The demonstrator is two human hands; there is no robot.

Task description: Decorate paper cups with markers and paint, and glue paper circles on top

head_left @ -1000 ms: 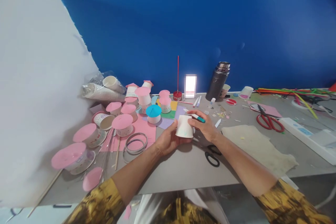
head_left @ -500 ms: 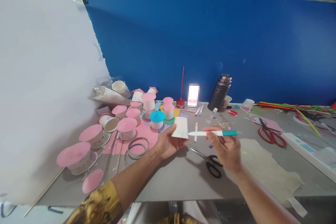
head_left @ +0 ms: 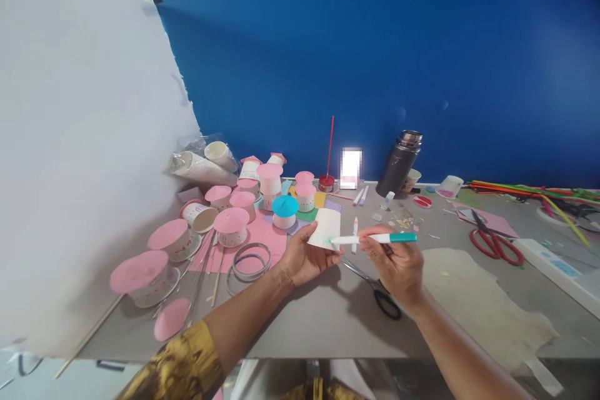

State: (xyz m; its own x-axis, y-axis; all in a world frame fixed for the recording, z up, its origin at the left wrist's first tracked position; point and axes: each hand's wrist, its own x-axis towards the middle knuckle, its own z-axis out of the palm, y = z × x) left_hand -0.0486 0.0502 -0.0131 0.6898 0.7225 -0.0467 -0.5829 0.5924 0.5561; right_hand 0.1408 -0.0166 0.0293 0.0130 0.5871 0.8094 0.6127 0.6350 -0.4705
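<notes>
My left hand (head_left: 302, 258) grips a small white paper cup (head_left: 326, 228), held on its side above the grey table (head_left: 328, 319). My right hand (head_left: 396, 262) pinches a white marker with a teal end (head_left: 375, 239), lying level, its tip touching the cup's side where faint green marks show. Black scissors (head_left: 379, 290) lie on the table just under my right hand. A capped white pen (head_left: 355, 234) lies behind the marker.
Left of my hands stand several cups topped with pink discs (head_left: 232, 225), one with a blue top (head_left: 285, 209), on pink paper, plus metal rings (head_left: 250, 259). A dark flask (head_left: 402, 162) stands at the blue wall. Red scissors (head_left: 497, 244) and coloured sticks (head_left: 539, 190) lie right. A white board (head_left: 84, 156) leans left.
A second ago both hands held the cup on the table. The cup has been lifted and tipped sideways, and the marker's tip has come onto its side.
</notes>
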